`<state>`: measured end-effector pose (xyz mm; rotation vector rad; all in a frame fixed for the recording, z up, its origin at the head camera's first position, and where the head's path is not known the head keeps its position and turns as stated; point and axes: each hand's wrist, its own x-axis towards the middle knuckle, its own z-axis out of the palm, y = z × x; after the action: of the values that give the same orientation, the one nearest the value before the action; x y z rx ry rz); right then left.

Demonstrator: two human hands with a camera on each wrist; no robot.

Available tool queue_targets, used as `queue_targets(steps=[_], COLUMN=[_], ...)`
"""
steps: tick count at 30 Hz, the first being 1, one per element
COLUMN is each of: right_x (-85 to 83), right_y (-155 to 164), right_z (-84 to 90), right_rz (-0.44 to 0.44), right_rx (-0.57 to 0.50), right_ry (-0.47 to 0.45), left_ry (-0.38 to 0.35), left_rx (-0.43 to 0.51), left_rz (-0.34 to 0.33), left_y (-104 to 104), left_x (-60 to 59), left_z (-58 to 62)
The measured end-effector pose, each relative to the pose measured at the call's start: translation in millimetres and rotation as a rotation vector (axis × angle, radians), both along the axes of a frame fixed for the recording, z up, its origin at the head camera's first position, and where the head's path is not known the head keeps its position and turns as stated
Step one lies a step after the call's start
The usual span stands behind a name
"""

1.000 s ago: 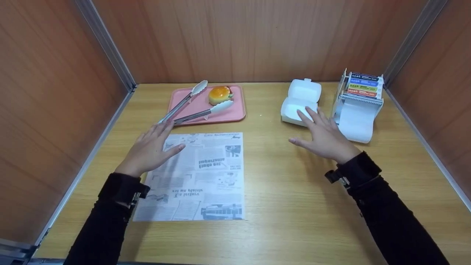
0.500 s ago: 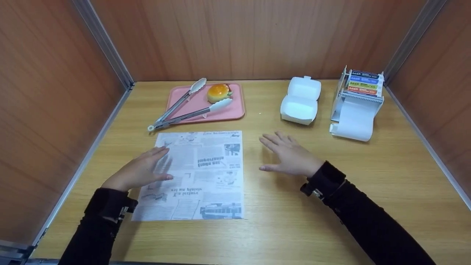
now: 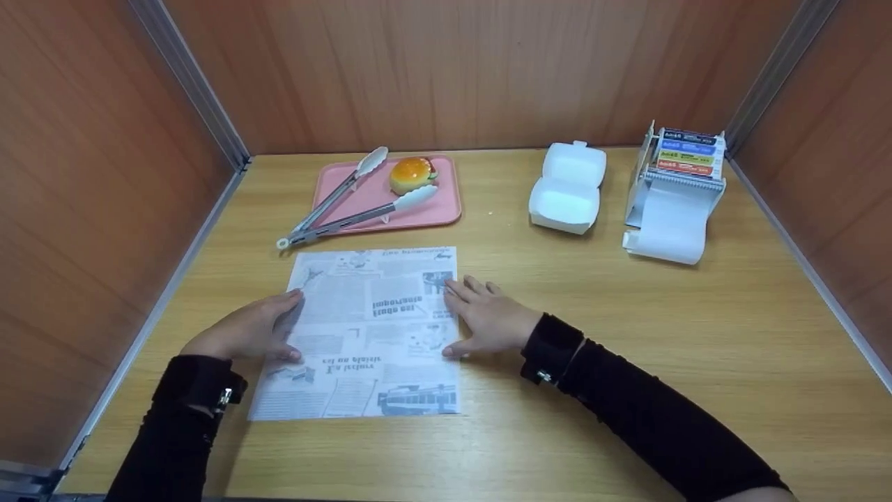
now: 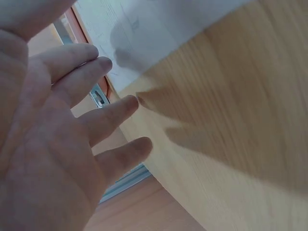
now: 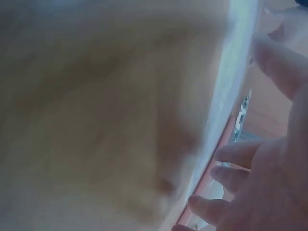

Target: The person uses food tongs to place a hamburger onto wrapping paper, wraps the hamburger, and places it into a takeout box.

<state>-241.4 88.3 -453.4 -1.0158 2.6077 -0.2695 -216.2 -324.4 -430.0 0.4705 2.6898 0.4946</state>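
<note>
Flat hands on the printed paper

Left hand (image 3: 244, 333) and right hand (image 3: 488, 321), fingers straight, rest on the paper (image 3: 369, 335) edges; even pressure should keep it square on the desk (image 3: 627, 335).

Blurred tabletop (image 5: 96, 106), paper edge (image 5: 231, 72), fingers (image 5: 236, 154)

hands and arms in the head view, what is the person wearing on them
Both hands, left and right, are bare: no gloves or rings visible. Long black sleeves cover both arms to the wrists. Each wrist carries a black strap with a small metal buckle or clip.
</note>
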Motion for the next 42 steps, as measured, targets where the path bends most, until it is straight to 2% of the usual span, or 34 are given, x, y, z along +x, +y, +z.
queue_targets(steps=[8, 18, 30, 42], right_x=[2.8, 2.2, -0.3, -1.1], right_y=[-6, -5, 16, 41], right_z=[-0.2, 2.8, 3.6, 0.9], right_rz=[-0.011, -0.025, -0.029, -0.029], right_rx=[0.079, 0.131, 0.133, 0.103], right_ry=[0.018, 0.040, 0.028, -0.022], left_ry=[-0.007, 0.033, 0.078, 0.071], left_rx=[-0.061, -0.109, -0.156, -0.178], left_rz=[0.032, 0.045, -0.019, -0.047], left_y=[3, 10, 32, 52], left_x=[-1.8, -1.8, 0.9, -1.0], left_z=[-3.8, -4.6, -2.7, -6.3])
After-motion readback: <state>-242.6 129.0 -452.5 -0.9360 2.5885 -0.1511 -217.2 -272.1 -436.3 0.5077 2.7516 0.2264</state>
